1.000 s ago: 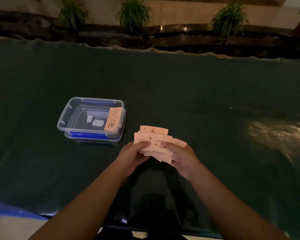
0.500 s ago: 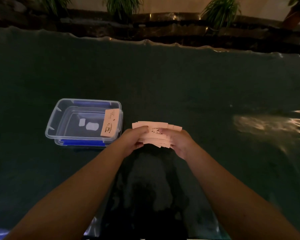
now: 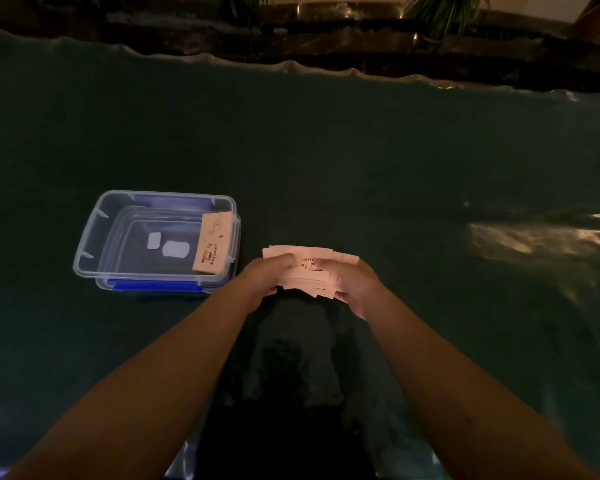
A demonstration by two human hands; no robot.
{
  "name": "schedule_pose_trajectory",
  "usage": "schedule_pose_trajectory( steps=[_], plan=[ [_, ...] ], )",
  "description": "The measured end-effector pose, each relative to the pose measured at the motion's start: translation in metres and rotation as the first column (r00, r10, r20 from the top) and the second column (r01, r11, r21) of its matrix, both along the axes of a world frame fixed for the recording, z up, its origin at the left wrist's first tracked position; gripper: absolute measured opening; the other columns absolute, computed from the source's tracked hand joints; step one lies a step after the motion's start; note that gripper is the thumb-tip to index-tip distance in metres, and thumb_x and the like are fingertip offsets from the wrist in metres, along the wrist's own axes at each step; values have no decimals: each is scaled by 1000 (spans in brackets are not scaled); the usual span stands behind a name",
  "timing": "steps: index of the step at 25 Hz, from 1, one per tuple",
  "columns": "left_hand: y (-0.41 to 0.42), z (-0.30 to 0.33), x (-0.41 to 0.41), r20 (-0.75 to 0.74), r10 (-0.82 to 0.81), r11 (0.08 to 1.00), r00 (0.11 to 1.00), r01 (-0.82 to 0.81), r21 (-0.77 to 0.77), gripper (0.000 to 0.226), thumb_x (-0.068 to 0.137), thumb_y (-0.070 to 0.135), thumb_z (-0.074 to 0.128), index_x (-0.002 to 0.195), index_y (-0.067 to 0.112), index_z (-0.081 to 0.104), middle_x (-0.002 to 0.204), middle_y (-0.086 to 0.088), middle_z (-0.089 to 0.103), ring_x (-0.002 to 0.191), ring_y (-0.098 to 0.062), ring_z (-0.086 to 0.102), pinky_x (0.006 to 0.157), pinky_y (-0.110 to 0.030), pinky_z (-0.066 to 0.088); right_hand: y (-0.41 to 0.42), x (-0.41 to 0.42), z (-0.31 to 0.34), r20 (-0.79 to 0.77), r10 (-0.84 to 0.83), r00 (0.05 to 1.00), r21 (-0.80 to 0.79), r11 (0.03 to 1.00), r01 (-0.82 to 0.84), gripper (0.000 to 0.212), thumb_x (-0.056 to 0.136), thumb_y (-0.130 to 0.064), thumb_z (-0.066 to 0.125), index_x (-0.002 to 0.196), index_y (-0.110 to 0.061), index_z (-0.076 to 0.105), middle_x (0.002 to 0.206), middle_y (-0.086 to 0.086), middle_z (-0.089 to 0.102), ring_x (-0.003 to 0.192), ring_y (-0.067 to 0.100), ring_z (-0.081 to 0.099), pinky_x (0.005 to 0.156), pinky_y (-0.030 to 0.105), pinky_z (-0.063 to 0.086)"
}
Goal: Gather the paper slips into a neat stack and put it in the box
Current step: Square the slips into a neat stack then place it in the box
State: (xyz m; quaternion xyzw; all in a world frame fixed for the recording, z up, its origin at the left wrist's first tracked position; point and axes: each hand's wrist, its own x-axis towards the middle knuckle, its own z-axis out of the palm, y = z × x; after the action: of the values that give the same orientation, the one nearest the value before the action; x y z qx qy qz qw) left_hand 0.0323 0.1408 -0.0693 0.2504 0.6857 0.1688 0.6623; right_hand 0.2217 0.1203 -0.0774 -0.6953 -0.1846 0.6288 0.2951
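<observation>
Paper slips (image 3: 305, 268): a fanned bundle held over the dark green tablecloth (image 3: 326, 150), tighter than a second ago, edges still uneven.
Left hand (image 3: 265, 277): fingers clamped on the bundle's left end.
Right hand (image 3: 352, 282): fingers clamped on its right end.
Box (image 3: 87, 237): clear, open, just left; one slip (image 3: 212, 247) leans inside.
Meaning: squaring nearly done, transfer remains.
</observation>
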Motion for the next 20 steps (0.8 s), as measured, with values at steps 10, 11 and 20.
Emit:
schedule_pose_trajectory(
  steps=[10, 11, 20],
  plan=[
    [-3, 4, -11, 236, 82, 996, 968, -73, -46, 39, 82, 12, 83, 118, 14, 66, 122, -11, 74, 114, -27, 69, 105, -42, 53, -10, 9, 7, -98, 54, 994, 91, 995, -45, 85, 61, -26, 99, 136, -12, 62, 127, 16, 78, 119, 35, 74, 112, 56, 54],
    [-5, 6, -13, 272, 87, 996, 958, -77, -49, 42, 83, 9, 82, 121, 12, 66, 123, -12, 73, 115, -28, 69, 101, -42, 55, -13, 8, 6, -130, 46, 990, 94, 995, -34, 80, 69, -21, 97, 139, -9, 61, 128, 18, 78, 120, 36, 74, 112, 57, 54],
    [-36, 16, 0, 506, 359, 900, 784, -435, 35, 65, 80, 1, 83, 139, 6, 58, 126, -19, 76, 115, -35, 74, 91, -49, 62, -51, -12, 9, -405, -135, 904, 114, 974, 196, 55, 95, -10, 72, 146, -18, 54, 130, 18, 78, 120, 38, 75, 95, 53, 64]
  ],
)
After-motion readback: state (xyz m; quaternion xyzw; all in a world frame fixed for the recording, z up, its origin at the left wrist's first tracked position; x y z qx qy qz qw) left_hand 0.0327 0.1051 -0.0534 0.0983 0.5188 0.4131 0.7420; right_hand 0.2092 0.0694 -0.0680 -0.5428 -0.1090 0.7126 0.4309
